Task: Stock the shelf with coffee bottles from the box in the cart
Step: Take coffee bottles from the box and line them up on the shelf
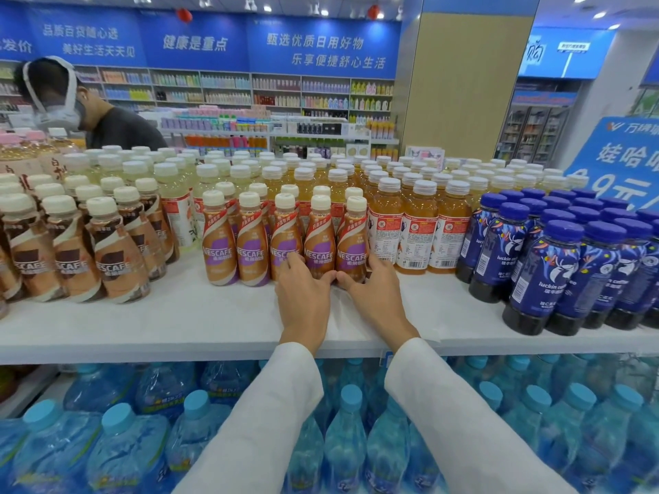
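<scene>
A row of purple-label Nescafe coffee bottles [285, 240] with cream caps stands on the white shelf [178, 315], two rows deep. My left hand [303, 294] rests on the shelf with its fingers against the base of the third and fourth bottles. My right hand [374, 290] lies beside it, fingers touching the base of the rightmost bottle [353, 237]. Both hands are flat with fingers spread, and neither wraps around a bottle. The cart and the box are out of view.
Brown-label Nescafe bottles [71, 247] stand at the left, orange tea bottles [417, 226] behind right, blue Luckin coffee bottles [556, 262] at the far right. Water bottles [349, 422] fill the lower shelf. A masked person [71, 105] stands behind the shelf at the left.
</scene>
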